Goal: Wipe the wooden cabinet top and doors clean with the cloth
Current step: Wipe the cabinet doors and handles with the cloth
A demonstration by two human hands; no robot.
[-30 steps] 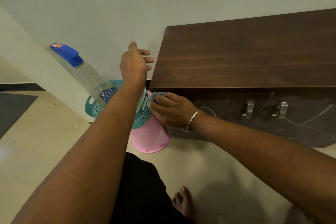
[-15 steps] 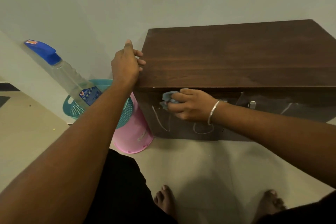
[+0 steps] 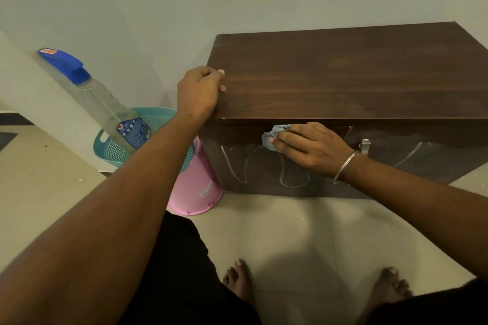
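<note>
A low dark wooden cabinet (image 3: 343,74) stands against the wall, its top bare. White chalk-like loops mark the left door (image 3: 237,166). My right hand (image 3: 309,146) presses a small light-blue cloth (image 3: 273,134) against the upper part of that door, fingers curled over it. My left hand (image 3: 198,92) grips the cabinet top's front left corner, fingers bent over the edge. A metal handle (image 3: 365,145) shows just right of my right wrist.
Left of the cabinet a teal perforated basket (image 3: 113,145) holds a clear spray bottle (image 3: 105,108) with a blue head, leaning on the wall. A pink bucket (image 3: 196,192) lies tipped against the cabinet's side. My bare feet (image 3: 239,281) stand on the tiled floor.
My right hand has slid the cloth rightwards along the top of the left door. My left hand came down from the air and took hold of the cabinet's corner. The view shifted right.
</note>
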